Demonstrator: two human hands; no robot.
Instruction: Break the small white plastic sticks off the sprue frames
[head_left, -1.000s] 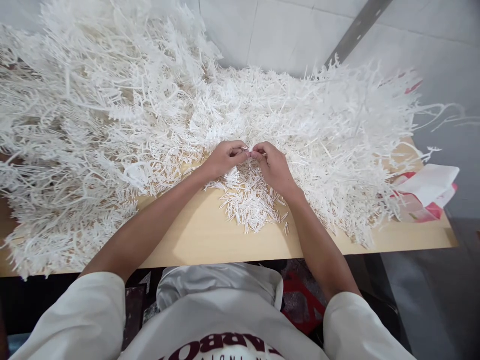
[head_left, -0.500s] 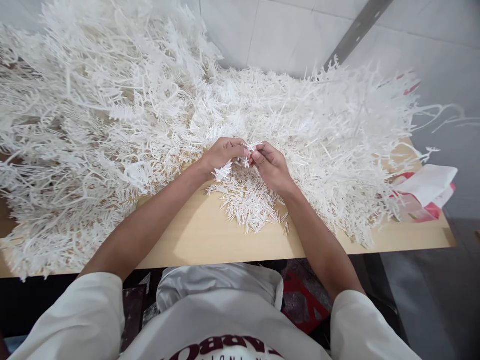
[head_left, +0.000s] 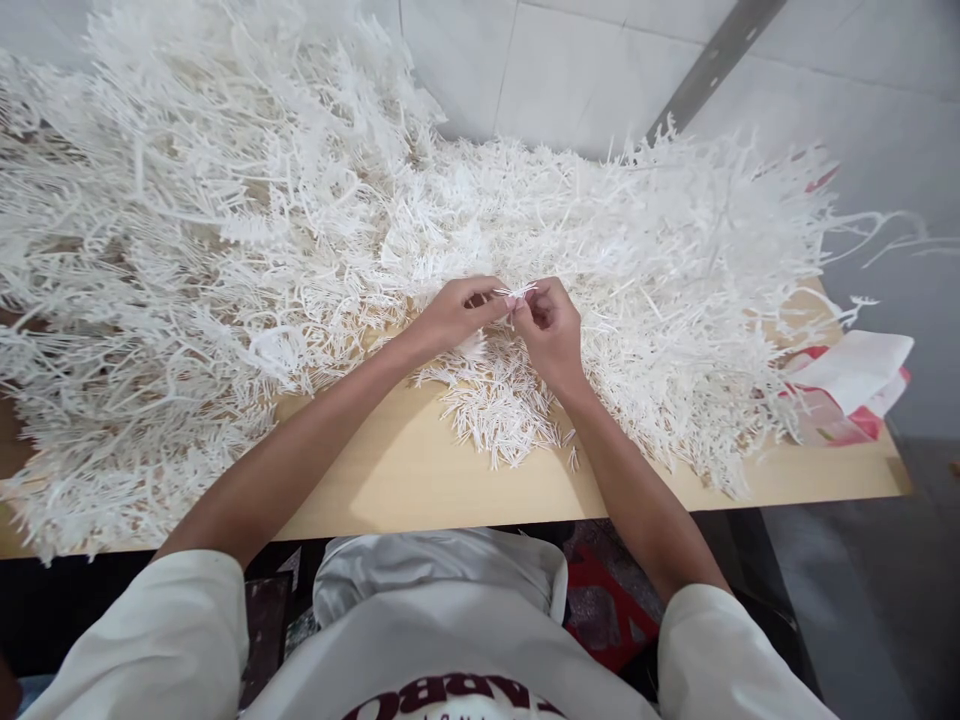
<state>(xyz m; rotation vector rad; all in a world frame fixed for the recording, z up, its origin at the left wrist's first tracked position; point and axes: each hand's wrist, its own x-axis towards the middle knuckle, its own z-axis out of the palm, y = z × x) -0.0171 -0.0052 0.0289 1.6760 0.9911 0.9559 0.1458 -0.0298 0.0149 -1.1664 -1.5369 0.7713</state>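
Two hands meet above the table (head_left: 420, 470), about midway along its length and in from the near edge. The left hand (head_left: 469, 310) pinches a small white sprig (head_left: 519, 291) between thumb and forefinger; the right hand (head_left: 551, 325) grips the same piece, its fingertips against those of the left. A few thin prongs stick up from the pinch; their exact number is too fine to count. A second white tuft (head_left: 472, 347) shows just under the left hand, and whether that hand holds it cannot be told.

Two masses of white pieces lie on the table. One large heap (head_left: 300, 230) of branched strands, too many to count, runs along the far edge, piles highest toward the left end and reaches the near edge at the left corner. One small pile (head_left: 499, 410) of short bits sits below the hands, toward the near edge.

One red-and-white plastic bag (head_left: 847, 390) lies at the right edge, by the near right corner, partly against the heap; its contents cannot be made out.
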